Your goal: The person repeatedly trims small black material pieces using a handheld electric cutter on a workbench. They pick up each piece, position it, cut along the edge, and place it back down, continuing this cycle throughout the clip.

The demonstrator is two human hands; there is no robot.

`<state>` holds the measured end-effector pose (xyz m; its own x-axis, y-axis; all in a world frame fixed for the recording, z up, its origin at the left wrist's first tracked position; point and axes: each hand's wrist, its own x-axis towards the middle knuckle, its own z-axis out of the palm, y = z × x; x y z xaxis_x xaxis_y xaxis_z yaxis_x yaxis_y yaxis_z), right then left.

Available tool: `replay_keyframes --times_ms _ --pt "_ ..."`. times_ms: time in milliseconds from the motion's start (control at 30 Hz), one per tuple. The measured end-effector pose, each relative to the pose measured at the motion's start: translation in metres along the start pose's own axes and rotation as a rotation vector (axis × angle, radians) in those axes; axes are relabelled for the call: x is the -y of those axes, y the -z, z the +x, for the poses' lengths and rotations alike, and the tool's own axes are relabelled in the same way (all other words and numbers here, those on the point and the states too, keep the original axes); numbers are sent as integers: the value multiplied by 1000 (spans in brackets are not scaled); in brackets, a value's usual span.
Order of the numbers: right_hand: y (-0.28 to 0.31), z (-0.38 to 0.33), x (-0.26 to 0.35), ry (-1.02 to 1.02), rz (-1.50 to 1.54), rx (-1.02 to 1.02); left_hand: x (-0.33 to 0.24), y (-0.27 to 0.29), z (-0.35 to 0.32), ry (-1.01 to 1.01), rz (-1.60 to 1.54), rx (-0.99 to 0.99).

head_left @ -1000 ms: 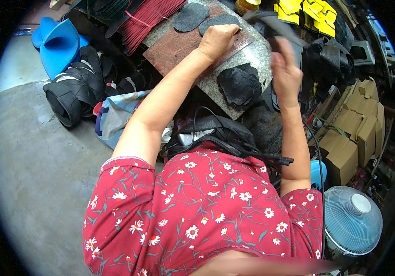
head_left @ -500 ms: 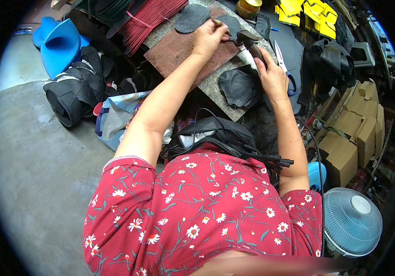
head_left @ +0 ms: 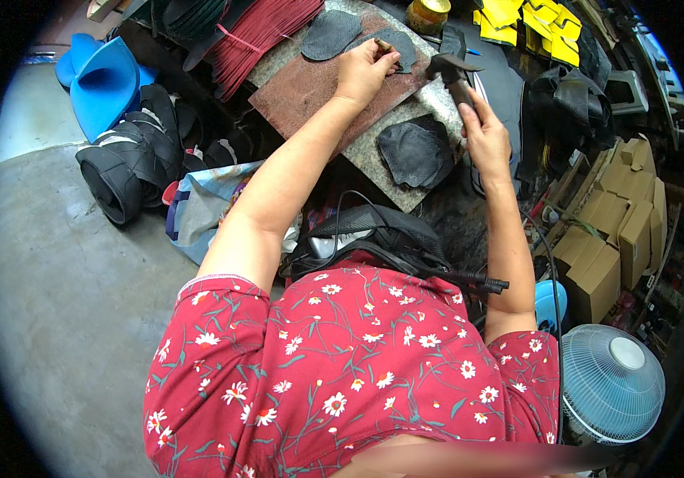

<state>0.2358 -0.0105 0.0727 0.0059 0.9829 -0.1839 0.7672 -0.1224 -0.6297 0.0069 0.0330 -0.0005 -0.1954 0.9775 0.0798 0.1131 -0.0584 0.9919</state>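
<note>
At top centre the left hand (head_left: 364,70) pinches a thin, probably floppy dark sole piece (head_left: 396,44) flat, while the right hand (head_left: 485,139) grips a top-heavy hammer (head_left: 449,68) by its handle.

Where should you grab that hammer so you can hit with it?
Grab the hammer by its handle, low down and away from the dark head, which points out sideways at the top. Come from the near side, as the right hand does: it wraps the lower handle, leaving the head free above the stone slab. The left hand holds a small piece on the dark sole.
</note>
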Motion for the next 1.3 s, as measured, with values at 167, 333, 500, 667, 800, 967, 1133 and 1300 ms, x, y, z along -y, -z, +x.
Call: replay_keyframes --times_ms 167,333,500,667,800,967,1133,1300 --pt "43 -21 31 513 633 -224 -11 -6 -3 -490 535 -79" --pt "18 -17 31 361 -139 -192 -19 -15 -5 -627 622 -12" --pt "3 1 10 224 -136 -145 -14 -10 -3 -517 524 -76" --pt "-15 3 11 255 -290 -84 -5 -6 -1 -515 486 -124" --pt "-18 4 7 206 -282 -53 2 -10 3 13 -415 -115" --pt "-10 0 -1 184 -201 -66 9 -9 4 -55 -103 -44" --pt "-9 1 -14 102 -192 -19 9 -11 4 -25 -125 -61" --pt "-7 5 -13 72 -48 -2 5 -9 5 -42 -51 -39"
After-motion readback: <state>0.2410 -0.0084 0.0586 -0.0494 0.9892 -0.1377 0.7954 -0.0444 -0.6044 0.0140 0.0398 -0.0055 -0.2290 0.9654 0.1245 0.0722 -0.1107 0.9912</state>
